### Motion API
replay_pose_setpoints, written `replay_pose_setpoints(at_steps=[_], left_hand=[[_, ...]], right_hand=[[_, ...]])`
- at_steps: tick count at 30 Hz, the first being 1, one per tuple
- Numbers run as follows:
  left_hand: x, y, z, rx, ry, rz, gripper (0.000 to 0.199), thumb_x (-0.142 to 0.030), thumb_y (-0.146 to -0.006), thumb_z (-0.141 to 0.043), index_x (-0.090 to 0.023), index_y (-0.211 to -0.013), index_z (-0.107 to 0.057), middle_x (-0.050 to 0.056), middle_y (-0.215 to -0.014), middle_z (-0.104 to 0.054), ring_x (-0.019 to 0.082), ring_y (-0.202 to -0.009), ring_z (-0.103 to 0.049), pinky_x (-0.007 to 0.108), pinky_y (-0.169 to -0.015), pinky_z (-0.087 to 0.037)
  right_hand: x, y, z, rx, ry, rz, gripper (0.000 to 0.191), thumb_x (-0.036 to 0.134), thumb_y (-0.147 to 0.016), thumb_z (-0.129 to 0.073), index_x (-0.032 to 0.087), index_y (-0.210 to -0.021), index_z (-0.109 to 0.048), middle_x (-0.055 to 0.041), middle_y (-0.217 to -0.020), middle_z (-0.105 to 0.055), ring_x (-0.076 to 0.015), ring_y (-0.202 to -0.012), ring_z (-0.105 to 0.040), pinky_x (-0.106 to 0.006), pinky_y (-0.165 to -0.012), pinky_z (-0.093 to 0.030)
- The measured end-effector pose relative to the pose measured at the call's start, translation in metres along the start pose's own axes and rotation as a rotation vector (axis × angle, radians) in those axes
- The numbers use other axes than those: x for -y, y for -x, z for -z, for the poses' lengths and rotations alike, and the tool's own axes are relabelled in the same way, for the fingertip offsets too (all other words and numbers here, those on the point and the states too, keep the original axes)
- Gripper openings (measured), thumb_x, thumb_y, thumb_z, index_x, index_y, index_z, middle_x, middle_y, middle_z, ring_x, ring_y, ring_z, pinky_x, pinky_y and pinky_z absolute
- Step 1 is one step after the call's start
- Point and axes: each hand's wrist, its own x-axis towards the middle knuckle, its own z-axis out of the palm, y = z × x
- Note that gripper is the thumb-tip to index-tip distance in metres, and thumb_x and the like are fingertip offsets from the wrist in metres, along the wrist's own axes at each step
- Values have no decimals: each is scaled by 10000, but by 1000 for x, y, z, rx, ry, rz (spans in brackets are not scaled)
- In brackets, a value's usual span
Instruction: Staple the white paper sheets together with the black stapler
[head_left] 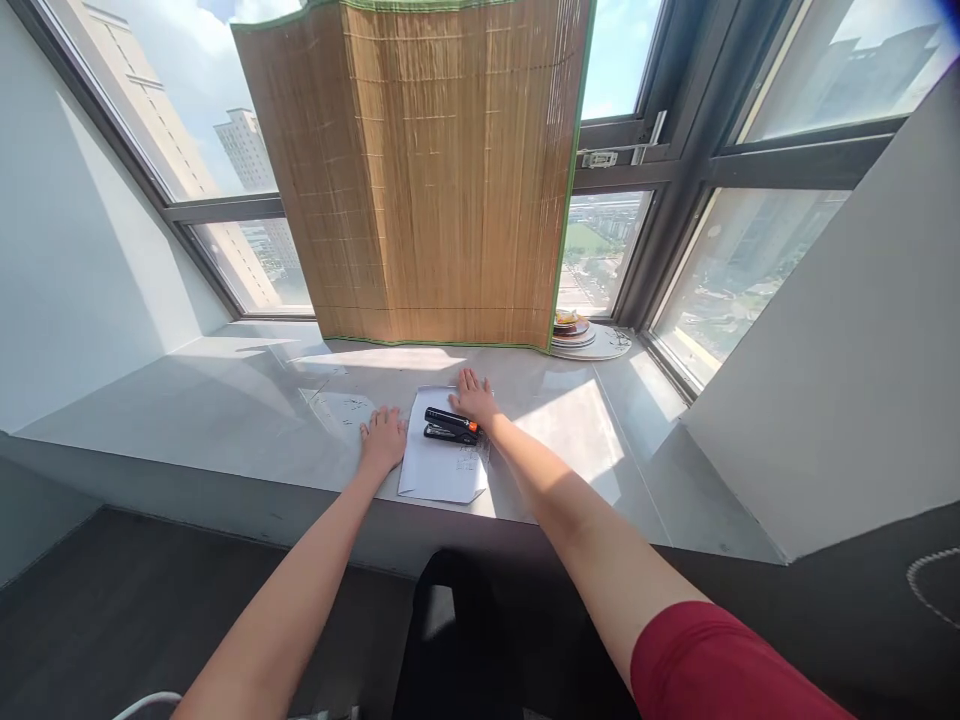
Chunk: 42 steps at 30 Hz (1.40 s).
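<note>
A black stapler [451, 426] with an orange end lies on white sheets of paper [439, 474] on the window ledge. Some dark writing shows on the paper's right side. My left hand [383, 440] rests flat at the paper's left edge, fingers apart, holding nothing. Just beyond the stapler's right end, my right hand [474, 398] lies spread over the paper's upper right corner, with nothing gripped.
A bamboo mat with green edging [450, 200] stands against the window behind the paper. Stacked plates [574, 335] sit on a round board [611, 343] at the back right. Left of my left hand lies a marked sheet [341, 408]. The ledge [225, 410] ends in a front edge.
</note>
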Motion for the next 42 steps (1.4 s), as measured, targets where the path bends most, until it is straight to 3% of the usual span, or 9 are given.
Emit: replay_pose_setpoints(at_steps=[8, 13, 17, 22, 27, 30, 33, 38, 42], left_hand=[[0, 1, 0, -34, 13, 15, 561, -376, -1145, -297, -167, -1600, -549, 214, -1741, -433, 391, -1648, -327, 670, -1326, -247], [0, 0, -1, -59, 31, -4, 539, -375, -1142, -342, -169, -1579, -581, 227, -1715, -462, 399, -1632, -352, 677, -1316, -258], [1, -1, -3, -68, 20, 3, 535, -380, -1141, -357, -160, -1573, -584, 233, -1703, -476, 406, -1616, -370, 688, -1304, -271], [4, 0, -2, -105, 50, -11, 502, -367, -1145, -353, -162, -1522, -615, 229, -1646, -540, 397, -1564, -443, 670, -1288, -312], [-4, 7, 1, -168, 172, -156, 452, -320, -1115, -350, -153, -1296, -729, 226, -1444, -675, 365, -1428, -587, 577, -1252, -413], [-33, 26, -9, -94, 353, -438, 493, -340, -1107, -325, -190, -1415, -678, 165, -1588, -610, 285, -1530, -522, 470, -1301, -386], [-81, 55, -26, 155, 343, -591, 705, -517, -1033, -548, -198, -1658, -475, 163, -1742, -459, 318, -1639, -395, 497, -1353, -301], [-164, 87, -47, 115, 220, -496, 861, -624, -937, -668, -185, -1651, -476, 225, -1750, -421, 432, -1650, -348, 741, -1339, -127], [-197, 89, -55, 47, 291, -514, 775, -569, -978, -646, -112, -1596, -538, 269, -1711, -462, 418, -1638, -380, 604, -1391, -133]], right_hand=[[-49, 48, 12, 45, 34, -133, 778, 468, -1140, -288, 34, -1772, -155, -180, -1853, -90, -262, -1741, -106, -500, -1392, -140], [-88, 88, 19, -85, 87, -197, 750, 417, -1118, -350, 12, -1743, -262, -218, -1821, -245, -305, -1708, -237, -501, -1358, -234], [-96, 103, 23, -295, 141, -186, 688, 348, -1091, -413, -8, -1679, -377, -279, -1747, -391, -354, -1648, -330, -526, -1298, -301], [-96, 111, 35, -490, 14, -164, 410, 292, -1111, -392, 104, -1355, -663, -252, -1405, -671, -339, -1306, -576, -460, -1084, -452], [-104, 153, 35, -576, -319, -221, 484, 317, -1162, -215, 189, -1117, -679, -128, -1008, -691, -258, -926, -632, -401, -893, -515], [-107, 183, 27, -473, -378, 28, 303, 431, -1114, -488, 219, -1229, -671, -84, -1083, -710, -232, -941, -646, -363, -869, -549], [-113, 197, 23, -387, -351, 173, 306, 450, -1008, -680, 226, -1216, -663, -74, -1106, -719, -236, -959, -648, -378, -879, -539], [-137, 199, 23, -413, -157, 110, 50, 288, -1005, -644, 245, -1023, -665, -53, -1017, -752, -228, -964, -681, -340, -902, -503], [-142, 204, 22, -534, -94, -32, 231, 182, -1022, -566, 233, -1231, -651, -91, -1149, -758, -247, -1079, -683, -336, -927, -510]])
